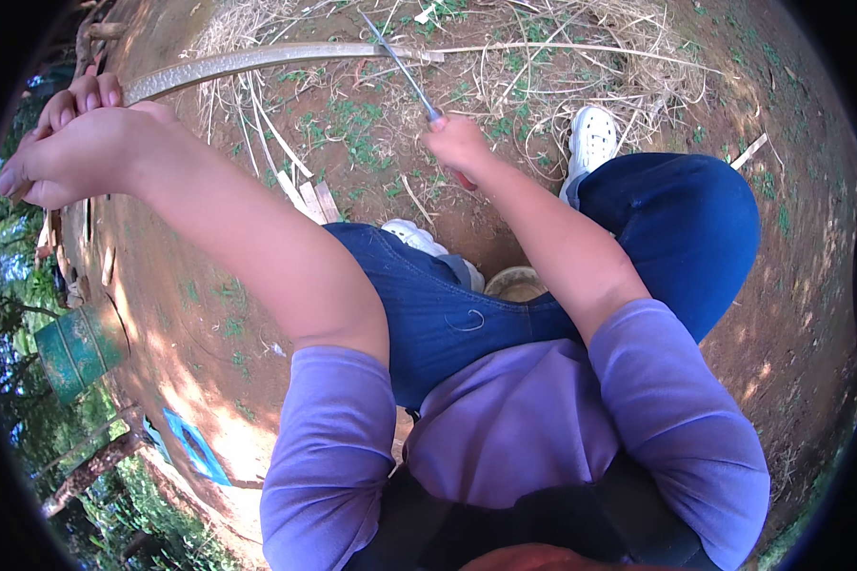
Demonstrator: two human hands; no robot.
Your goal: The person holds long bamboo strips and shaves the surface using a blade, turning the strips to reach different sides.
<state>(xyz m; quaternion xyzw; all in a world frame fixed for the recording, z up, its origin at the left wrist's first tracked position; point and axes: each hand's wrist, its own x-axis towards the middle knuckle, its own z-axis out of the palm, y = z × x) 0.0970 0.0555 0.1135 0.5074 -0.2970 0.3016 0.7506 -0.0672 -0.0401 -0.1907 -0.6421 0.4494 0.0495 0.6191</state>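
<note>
Two bare hands work in my feed. The left hand (76, 143), out at the upper left, has its fingers curled round one end of a long, flat strip (248, 61), which stretches rightward across the top of my view. The right hand (455, 145) has its fingers closed about the red handle of a knife (405, 76), whose blade crosses the strip near its far end. I judge the strip light, springy and stiff along its length, probably woody, with edges that could nick skin and a smooth face that may slip. I would grip it by its broad faces, well back from the blade.

I cannot tell whether the blade bites or merely passes over, nor whether the thin pale sliver (581, 46) beyond is joined on. The left hand hides the strip's near end, and the lens exaggerates curves. Jeans (676, 228) partly cover a round object (516, 283); loose shavings (638, 90) run off the upper edge.
</note>
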